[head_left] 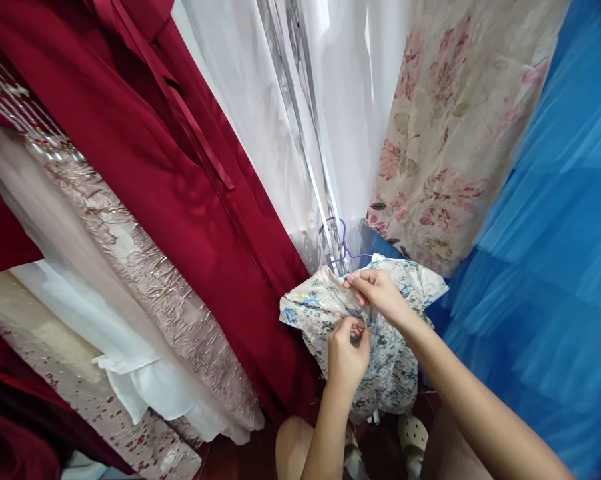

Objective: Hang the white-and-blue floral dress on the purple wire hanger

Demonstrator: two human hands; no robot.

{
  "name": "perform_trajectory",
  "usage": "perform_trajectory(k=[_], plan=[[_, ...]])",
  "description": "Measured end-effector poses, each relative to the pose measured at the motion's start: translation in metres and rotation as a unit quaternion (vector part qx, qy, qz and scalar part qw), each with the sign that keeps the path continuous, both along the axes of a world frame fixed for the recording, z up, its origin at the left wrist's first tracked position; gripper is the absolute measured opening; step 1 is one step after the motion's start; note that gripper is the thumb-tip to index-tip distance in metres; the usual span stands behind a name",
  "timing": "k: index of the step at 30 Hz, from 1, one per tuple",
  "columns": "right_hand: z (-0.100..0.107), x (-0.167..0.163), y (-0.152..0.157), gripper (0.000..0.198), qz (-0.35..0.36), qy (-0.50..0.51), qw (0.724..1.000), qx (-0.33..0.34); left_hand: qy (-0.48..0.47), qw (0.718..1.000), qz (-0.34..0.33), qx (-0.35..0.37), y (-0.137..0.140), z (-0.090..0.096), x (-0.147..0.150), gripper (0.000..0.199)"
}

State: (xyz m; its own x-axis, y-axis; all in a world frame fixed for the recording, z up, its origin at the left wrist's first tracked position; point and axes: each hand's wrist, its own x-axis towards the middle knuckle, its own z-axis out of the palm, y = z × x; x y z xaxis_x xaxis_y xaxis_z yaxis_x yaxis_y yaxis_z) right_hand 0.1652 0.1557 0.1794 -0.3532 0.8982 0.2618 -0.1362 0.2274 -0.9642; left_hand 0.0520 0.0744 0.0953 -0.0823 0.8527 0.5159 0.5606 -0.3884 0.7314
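A small floral dress (395,363), off-white with blue and yellow flowers, hangs from a purple hanger (346,241). My right hand (373,291) pinches the dress at its neckline, just under the hanger. Lower down on the dress front, my left hand (349,345) is closed with its fingertips together on the cloth. The bit of fabric between the left fingers is mostly hidden. The hanger's hook meets the lower end of a shiny metal stand (325,180).
A long dark red gown (200,220) and a textured pinkish gown (145,267) hang on the left. White fabric (353,100) is behind the stand. To the right hang a pink-flowered beige garment (440,153) and a blue tulle dress (545,287). A pale clog (413,433) shows below.
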Motion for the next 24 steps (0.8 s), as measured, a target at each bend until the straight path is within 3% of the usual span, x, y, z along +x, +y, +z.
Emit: perform_trajectory(k=[3,6,10,14,18,21,24], plan=[[-0.007,0.005,-0.011,0.030,0.010,-0.011,1.000,0.018,-0.016,0.999,0.010,0.049,0.007,0.021,-0.010,0.006],[-0.008,0.013,-0.020,0.030,0.011,-0.024,0.999,0.045,-0.017,0.993,0.017,0.114,0.020,0.057,-0.020,0.023],[-0.008,0.018,-0.020,0.030,-0.004,-0.041,0.996,0.076,0.074,0.989,-0.060,0.112,0.039,0.091,-0.024,0.020],[-0.025,0.011,-0.013,0.033,-0.059,-0.037,0.992,0.104,0.067,0.989,-0.046,0.126,0.047,0.099,-0.019,0.023],[-0.057,0.003,-0.014,0.037,-0.094,-0.060,0.986,0.126,-0.042,0.986,0.036,0.159,0.054,0.106,-0.029,0.023],[-0.078,0.010,-0.024,0.037,-0.057,-0.084,0.989,0.106,-0.116,0.974,0.099,0.168,0.064,0.109,-0.064,0.024],[-0.091,0.023,-0.037,0.036,0.001,-0.093,0.993,0.070,-0.169,0.965,0.128,0.155,0.072,0.094,-0.112,0.024]])
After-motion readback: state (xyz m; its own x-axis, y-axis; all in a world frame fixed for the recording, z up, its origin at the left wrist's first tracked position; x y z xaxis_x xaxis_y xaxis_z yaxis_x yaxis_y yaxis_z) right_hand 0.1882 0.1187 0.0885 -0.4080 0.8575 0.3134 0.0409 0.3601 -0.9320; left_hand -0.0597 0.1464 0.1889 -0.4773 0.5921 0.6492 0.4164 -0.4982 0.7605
